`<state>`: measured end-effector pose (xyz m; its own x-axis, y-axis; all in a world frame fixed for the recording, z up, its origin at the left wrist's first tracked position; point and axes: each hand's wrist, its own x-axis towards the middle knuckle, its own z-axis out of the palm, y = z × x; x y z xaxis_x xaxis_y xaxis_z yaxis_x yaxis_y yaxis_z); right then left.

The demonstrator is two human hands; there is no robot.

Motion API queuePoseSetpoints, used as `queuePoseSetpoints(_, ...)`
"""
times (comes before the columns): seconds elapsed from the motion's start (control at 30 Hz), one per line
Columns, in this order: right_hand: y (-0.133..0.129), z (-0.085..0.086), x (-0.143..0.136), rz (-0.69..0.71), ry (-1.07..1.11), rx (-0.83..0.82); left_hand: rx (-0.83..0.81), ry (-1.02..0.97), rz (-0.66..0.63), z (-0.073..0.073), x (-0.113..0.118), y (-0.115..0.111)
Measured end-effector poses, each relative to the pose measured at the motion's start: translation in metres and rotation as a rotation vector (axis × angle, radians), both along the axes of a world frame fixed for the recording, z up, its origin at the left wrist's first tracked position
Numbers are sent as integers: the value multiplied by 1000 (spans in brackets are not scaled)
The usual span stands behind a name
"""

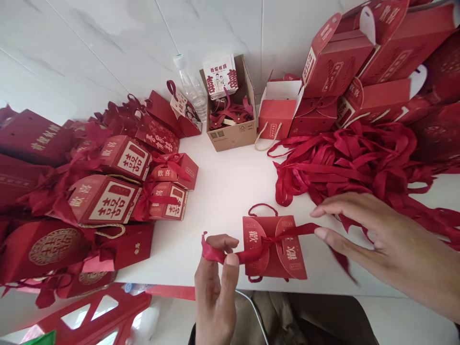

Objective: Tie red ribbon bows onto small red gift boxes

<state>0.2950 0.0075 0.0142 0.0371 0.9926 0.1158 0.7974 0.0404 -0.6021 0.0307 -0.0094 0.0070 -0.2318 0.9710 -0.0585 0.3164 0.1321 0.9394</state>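
A small red gift box point(275, 268) with gold characters and curved closing flaps lies on the white table before me. A dark red ribbon point(264, 247) crosses its top, gathered near the middle. My left hand point(219, 282) pinches one end of the ribbon between thumb and fingers, just left of the box. On the right, my right hand point(373, 244) has its thumb and index finger apart. The ribbon's other end runs to the thumb tip and hangs below, blurred. Red cord handles show at the box's far and near edges.
A heap of loose red ribbons point(345, 163) lies at right. Ribbon-tied boxes point(118, 201) crowd the left. Behind stand a cardboard box point(232, 139) holding cards and ribbon pieces, a clear plastic bottle point(192, 86), and stacked red boxes point(334, 67) against the tiled wall.
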Motion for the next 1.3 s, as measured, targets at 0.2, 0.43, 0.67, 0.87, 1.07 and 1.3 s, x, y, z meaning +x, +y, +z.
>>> queuePoseSetpoints(0.2,-2,5,-45,288,115,93,247,155,-225,-10,4,-2)
queuePoseSetpoints(0.43,-7,-13,-59,291,135,117,246,199,-236,-16,3,2)
queuePoseSetpoints(0.67,-9,-14,-58,277,112,133,203,139,-105,-20,-1,-3)
queuePoseSetpoints(0.87,-10,-15,-60,261,101,129,38,-64,61,-19,1,-1)
queuePoseSetpoints(1.07,-10,-13,-59,207,127,118,-119,-81,151,-21,1,1)
queuePoseSetpoints(1.3,-12,-13,-61,201,127,112,207,92,-157,-29,-5,-5)
